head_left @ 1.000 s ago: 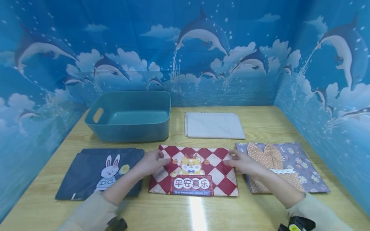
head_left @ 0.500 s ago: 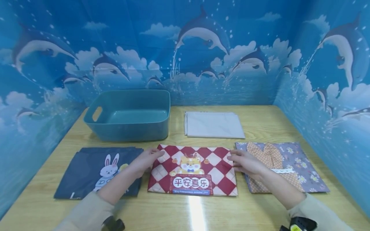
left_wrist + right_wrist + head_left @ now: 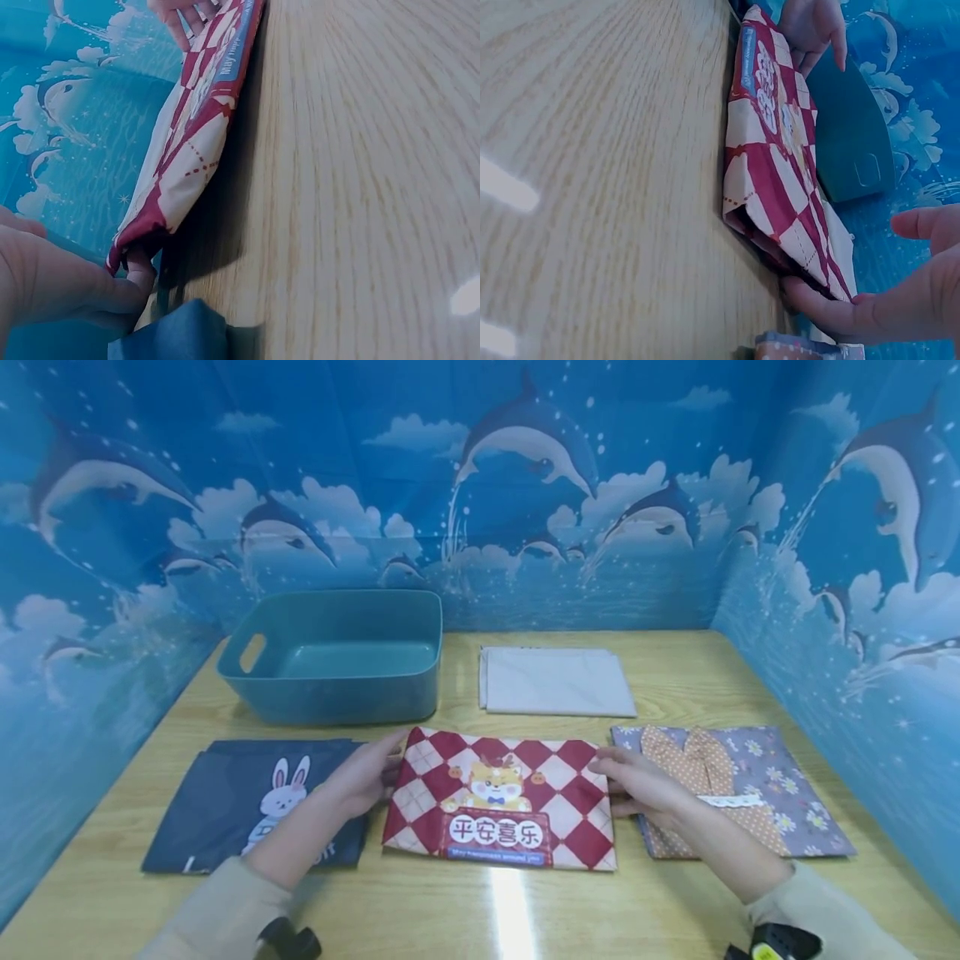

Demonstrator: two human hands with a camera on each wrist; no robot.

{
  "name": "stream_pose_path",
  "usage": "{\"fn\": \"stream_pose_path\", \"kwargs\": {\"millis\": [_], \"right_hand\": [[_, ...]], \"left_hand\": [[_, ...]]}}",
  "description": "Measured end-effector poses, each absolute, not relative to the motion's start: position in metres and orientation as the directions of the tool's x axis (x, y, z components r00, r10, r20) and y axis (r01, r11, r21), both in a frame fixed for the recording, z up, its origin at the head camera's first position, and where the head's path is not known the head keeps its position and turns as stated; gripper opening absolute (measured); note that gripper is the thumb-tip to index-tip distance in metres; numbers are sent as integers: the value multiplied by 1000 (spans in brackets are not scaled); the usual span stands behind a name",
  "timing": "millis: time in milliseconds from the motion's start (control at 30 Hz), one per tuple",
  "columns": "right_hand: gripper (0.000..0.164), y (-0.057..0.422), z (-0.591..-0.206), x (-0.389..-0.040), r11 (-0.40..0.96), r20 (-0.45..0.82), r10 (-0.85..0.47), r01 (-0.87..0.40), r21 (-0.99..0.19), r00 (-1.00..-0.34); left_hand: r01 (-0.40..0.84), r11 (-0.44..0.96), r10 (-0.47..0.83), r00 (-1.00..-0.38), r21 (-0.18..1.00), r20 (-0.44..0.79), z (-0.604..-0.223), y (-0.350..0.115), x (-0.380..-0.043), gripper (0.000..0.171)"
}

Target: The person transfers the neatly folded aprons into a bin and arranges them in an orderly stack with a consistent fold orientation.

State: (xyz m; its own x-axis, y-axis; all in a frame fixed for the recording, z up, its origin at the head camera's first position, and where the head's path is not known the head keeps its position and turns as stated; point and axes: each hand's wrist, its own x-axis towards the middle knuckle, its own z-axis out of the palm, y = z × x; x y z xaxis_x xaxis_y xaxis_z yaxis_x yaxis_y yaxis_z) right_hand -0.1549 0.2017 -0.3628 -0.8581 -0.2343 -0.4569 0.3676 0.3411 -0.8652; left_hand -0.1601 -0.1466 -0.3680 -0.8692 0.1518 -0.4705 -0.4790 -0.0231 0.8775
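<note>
A folded cloth in red and white diamonds (image 3: pixel 431 793), printed with a cartoon dog and a row of characters, lies front and middle. At its left edge is my left hand (image 3: pixel 367 772); the left wrist view shows fingertips tucked under the raised corner, thumb apart. My right hand (image 3: pixel 641 785) is at the opposite edge. In the right wrist view its fingers (image 3: pixel 817 306) reach beneath the folded layers while the thumb stands off in the air. Both edges of the cloth are tilted up off the table in the wrist views.
A navy folded cloth with a rabbit (image 3: pixel 202 810) lies left, partly behind my left forearm. To the right is a purple daisy-print cloth with a dotted bow (image 3: pixel 810 810). Further back are a teal bin (image 3: pixel 345 702) and a pale grey folded cloth (image 3: pixel 555 681).
My left hand has shifted outward from the cloth's top to its left edge, with fingers now underneath. That edge has risen slightly. My right hand has slipped lower around the right edge.
</note>
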Motion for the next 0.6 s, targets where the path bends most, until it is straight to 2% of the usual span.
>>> {"fn": "stream_pose_path", "kwargs": {"millis": [233, 500, 600], "right_hand": [[64, 199, -367, -150, 267, -444, -197, 388, -882, -874], [39, 203, -376, -148, 132, -412, -261, 391, -911, -873], [38, 206, -379, -148, 95, -412, -286, 402, -911, -865]], "left_hand": [[-443, -4, 152, -886, 897, -437, -368, -150, -163, 51], [-428, 61, 156, -888, 902, -432, -368, -154, -161, 43], [-463, 47, 190, -866, 885, -463, -368, -156, -161, 45]]}}
